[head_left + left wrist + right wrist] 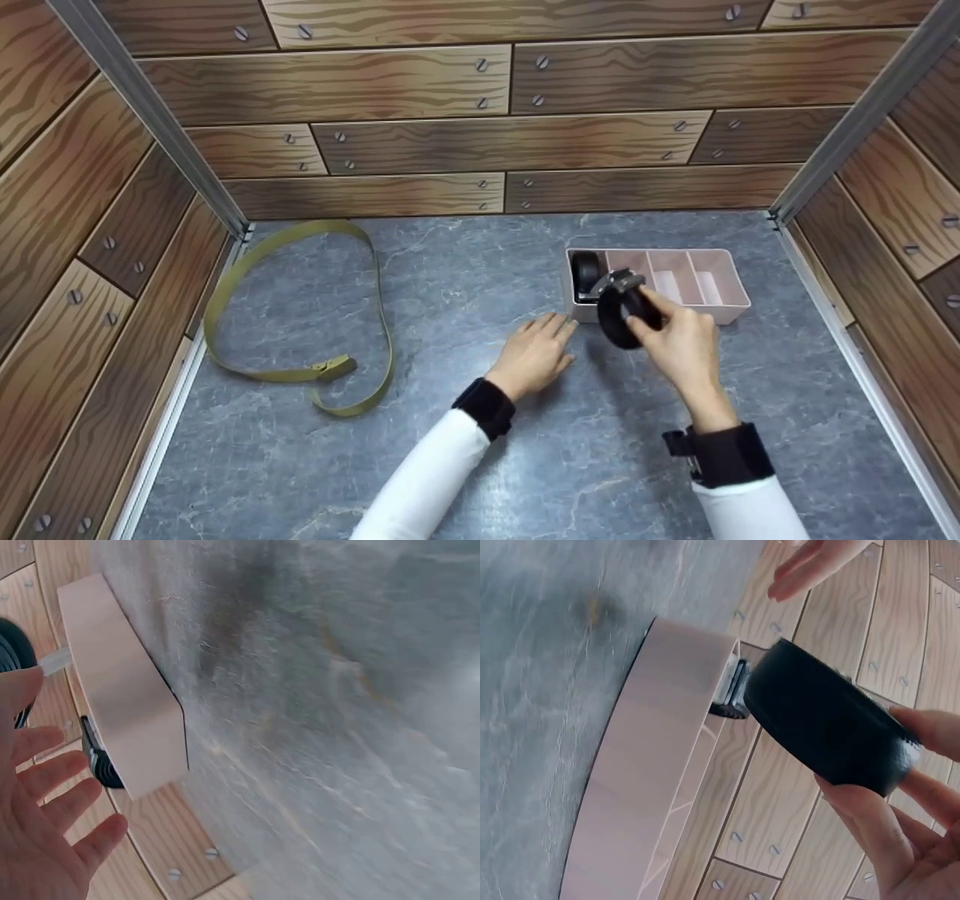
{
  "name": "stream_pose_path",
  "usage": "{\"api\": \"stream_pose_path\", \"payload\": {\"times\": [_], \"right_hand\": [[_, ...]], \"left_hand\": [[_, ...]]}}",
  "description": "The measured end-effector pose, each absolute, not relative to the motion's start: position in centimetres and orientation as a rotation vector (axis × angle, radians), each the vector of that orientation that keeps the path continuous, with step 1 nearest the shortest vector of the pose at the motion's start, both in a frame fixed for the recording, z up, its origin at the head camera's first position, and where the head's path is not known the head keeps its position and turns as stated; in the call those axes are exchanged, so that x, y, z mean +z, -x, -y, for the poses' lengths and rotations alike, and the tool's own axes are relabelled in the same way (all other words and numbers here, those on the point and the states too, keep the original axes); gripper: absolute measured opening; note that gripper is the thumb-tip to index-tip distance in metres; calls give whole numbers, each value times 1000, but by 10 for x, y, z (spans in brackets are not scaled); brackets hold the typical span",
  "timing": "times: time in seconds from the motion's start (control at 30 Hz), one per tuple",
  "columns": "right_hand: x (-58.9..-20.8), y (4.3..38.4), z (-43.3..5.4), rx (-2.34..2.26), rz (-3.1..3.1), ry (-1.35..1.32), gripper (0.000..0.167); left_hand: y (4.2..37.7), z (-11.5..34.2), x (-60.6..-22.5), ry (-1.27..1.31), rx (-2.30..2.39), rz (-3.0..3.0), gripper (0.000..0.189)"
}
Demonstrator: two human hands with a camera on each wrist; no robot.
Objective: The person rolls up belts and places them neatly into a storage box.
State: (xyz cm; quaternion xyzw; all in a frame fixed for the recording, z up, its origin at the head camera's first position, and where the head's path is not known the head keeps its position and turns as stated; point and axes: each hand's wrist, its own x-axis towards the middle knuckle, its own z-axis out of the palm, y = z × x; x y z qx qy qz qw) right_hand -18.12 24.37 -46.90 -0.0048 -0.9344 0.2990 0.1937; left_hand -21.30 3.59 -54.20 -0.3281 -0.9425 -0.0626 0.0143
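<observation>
A black caster wheel (621, 315) with a metal bracket is gripped in my right hand (679, 341), held just above the front edge of a pink divided tray (731, 304). In the right wrist view the wheel (825, 724) sits between thumb and fingers beside the tray wall (660, 742). A second black wheel (585, 271) lies in the tray's leftmost compartment. My left hand (536, 352) rests flat on the table with straight fingers, its tips near the tray's front left corner (142, 727). It holds nothing.
An olive strap (300, 367) with a buckle lies looped on the left of the grey marble table (450, 300). Wood-pattern walls (487, 112) enclose the table at the back and both sides.
</observation>
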Motion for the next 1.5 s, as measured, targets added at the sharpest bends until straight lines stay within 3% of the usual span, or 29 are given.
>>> {"api": "stream_pose_path", "payload": {"times": [0.3,0.8,1.13,1.5], "right_hand": [[-477,215,-252,831,2580,153,46],[-498,264,-256,773,2572,248,45],[-510,277,-258,757,2690,320,46],[-520,287,-257,641,2885,357,45]], "left_hand": [[226,-55,-539,979,-30,2991,64],[236,-62,-536,881,-7,3048,59],[237,-69,-529,851,102,3094,45],[233,-70,-531,859,36,3089,46]]}}
